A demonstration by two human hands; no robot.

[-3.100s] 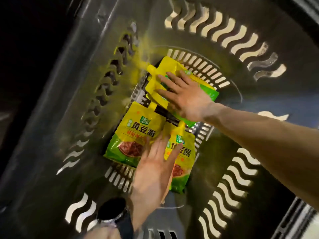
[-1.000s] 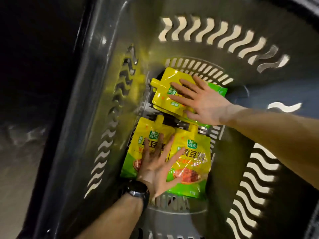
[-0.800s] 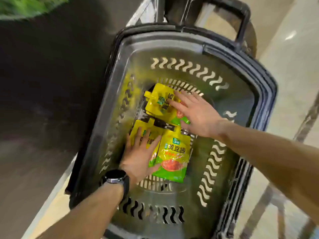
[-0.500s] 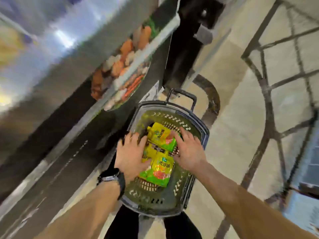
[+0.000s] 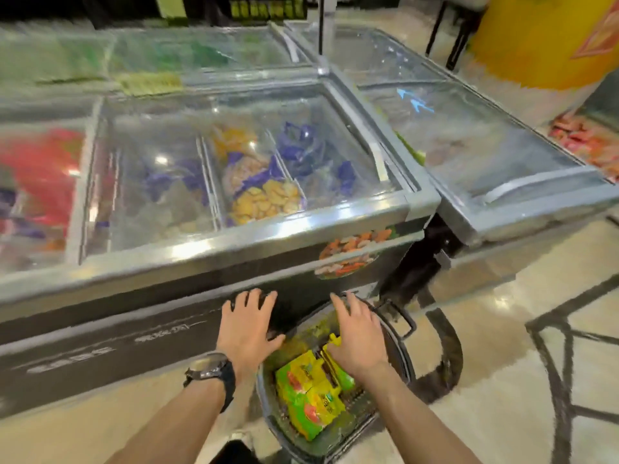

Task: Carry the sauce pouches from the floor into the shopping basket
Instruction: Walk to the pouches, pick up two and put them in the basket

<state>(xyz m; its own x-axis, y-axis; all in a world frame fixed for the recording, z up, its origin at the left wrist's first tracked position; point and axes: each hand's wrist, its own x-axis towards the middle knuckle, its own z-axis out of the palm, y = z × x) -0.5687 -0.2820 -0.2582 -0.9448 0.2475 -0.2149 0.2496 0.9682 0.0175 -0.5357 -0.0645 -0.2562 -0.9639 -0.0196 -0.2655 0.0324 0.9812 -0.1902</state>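
Looking down at shopping basket [image 5: 268,410] on floor [image 5: 502,346], parked just beside dark front of chest freezer [image 5: 160,182]. Counting three sauce pouches [image 5: 315,410] inside, yellow-green, lying flat and overlapping on basket bottom; going by colour patches plus one yellow spout [image 5: 335,339], given motion blur.

Seeing left grip [image 5: 249,329] palm down, fingers spread, hovering at basket's left rim with freezer front behind it; holding nothing. Wearing one black watch [image 5: 209,368] on that wrist. Seeing right grip [image 5: 355,339] palm down, fingers straight and near together, over far half of basket, hiding most of farthest pouch. Cannot tell whether touching that pouch or just above it.

Standing in the way: freezer front right behind far rim, plus one carry handle [image 5: 407,324] raised at far right corner of basket.

Counting freezers: two with glass lids mostly in view. First straight ahead, holding purple and yellow bags in three divided bays. Second freezer [image 5: 469,145] angled off to right, marked with two blue arrows [image 5: 415,102] on lid. Third cut off at left edge, showing red packs. More glass lids farther back, too smeared to count. One round food sticker [image 5: 351,254] on freezer front above basket, one yellow column [image 5: 536,38] top right, dark stand legs [image 5: 457,41] beside it, dark lines crossing glossy beige floor at right.
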